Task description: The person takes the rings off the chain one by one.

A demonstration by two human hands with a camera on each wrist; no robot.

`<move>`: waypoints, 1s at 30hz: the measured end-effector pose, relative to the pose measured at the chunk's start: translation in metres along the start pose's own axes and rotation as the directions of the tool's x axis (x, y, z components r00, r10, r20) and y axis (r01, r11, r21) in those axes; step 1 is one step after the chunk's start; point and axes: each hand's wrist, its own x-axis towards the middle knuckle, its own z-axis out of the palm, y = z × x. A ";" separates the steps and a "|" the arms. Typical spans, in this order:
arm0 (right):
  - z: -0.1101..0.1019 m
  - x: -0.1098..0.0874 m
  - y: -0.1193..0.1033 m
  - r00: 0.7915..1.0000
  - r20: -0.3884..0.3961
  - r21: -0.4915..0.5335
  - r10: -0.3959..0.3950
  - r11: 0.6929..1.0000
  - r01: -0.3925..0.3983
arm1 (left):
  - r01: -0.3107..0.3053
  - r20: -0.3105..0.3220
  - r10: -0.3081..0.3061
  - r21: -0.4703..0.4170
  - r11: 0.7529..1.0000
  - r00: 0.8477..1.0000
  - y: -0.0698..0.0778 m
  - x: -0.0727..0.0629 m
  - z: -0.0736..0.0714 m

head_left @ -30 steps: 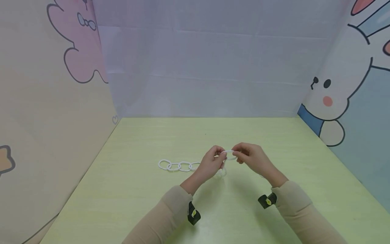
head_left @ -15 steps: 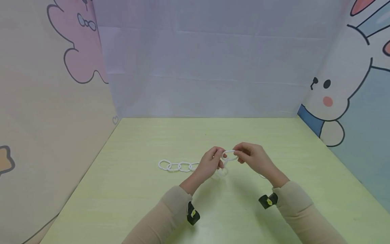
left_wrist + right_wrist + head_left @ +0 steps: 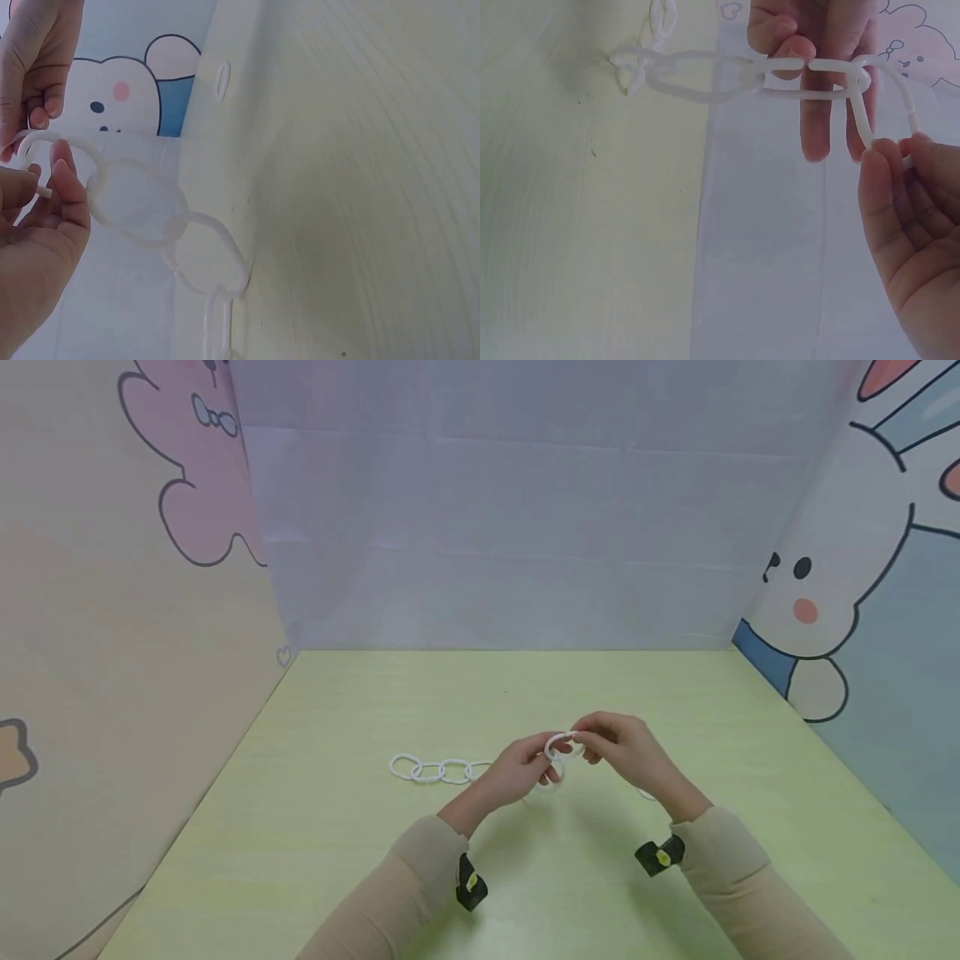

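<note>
White plastic chain links run between the two hands. My right hand (image 3: pixel 618 743) pinches the end link (image 3: pixel 911 109) between thumb and fingertips. My left hand (image 3: pixel 517 768) holds the neighbouring link (image 3: pixel 829 65), which has a small gap in its upper side in the right wrist view. These two links are hooked through each other. From the left hand the rest of the chain (image 3: pixel 442 770) hangs down and lies on the table to the left. Part of it is hidden behind the left hand and wrist.
A loose white link (image 3: pixel 223 81) lies on the table near the right forearm, mostly covered by it in the head view. The pale green table (image 3: pixel 360 710) is bordered by cartoon-printed side walls and a plain back sheet (image 3: pixel 495 527).
My left hand has lowered slightly and its fingers have spread a little. The end link in the right hand has tilted, showing a rounder outline. The right hand has hardly moved.
</note>
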 end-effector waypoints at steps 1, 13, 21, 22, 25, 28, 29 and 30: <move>0.000 0.000 0.001 1.000 0.000 0.015 0.001 1.000 -0.001 | 0.003 0.006 -0.003 0.003 1.000 1.000 0.000 0.000 0.000; -0.003 -0.002 -0.004 0.999 -0.025 0.033 0.027 0.999 -0.027 | 0.037 -0.040 -0.035 0.040 0.999 0.999 0.026 -0.016 0.000; -0.006 -0.001 0.007 0.998 -0.052 0.061 0.030 0.998 -0.027 | 0.043 -0.038 -0.043 0.011 0.999 0.998 0.028 -0.016 -0.001; -0.006 -0.001 0.008 0.998 -0.053 0.063 0.032 0.998 -0.028 | 0.044 -0.038 -0.044 0.004 0.999 0.998 0.027 -0.016 -0.002; -0.006 -0.001 0.008 0.998 -0.055 0.068 0.037 0.997 -0.034 | 0.036 -0.041 -0.036 -0.008 0.999 0.999 0.027 -0.015 -0.003; -0.006 -0.002 0.009 0.998 -0.058 0.075 0.040 0.997 -0.035 | 0.027 -0.049 -0.028 -0.022 0.999 0.998 0.026 -0.014 -0.004; -0.006 -0.002 0.009 0.998 -0.058 0.076 0.040 0.996 -0.035 | 0.024 -0.052 -0.025 -0.028 0.999 0.998 0.026 -0.013 -0.004; -0.006 -0.002 0.009 0.998 -0.058 0.077 0.039 0.996 -0.034 | 0.024 -0.055 -0.026 -0.036 0.999 0.998 0.026 -0.013 -0.004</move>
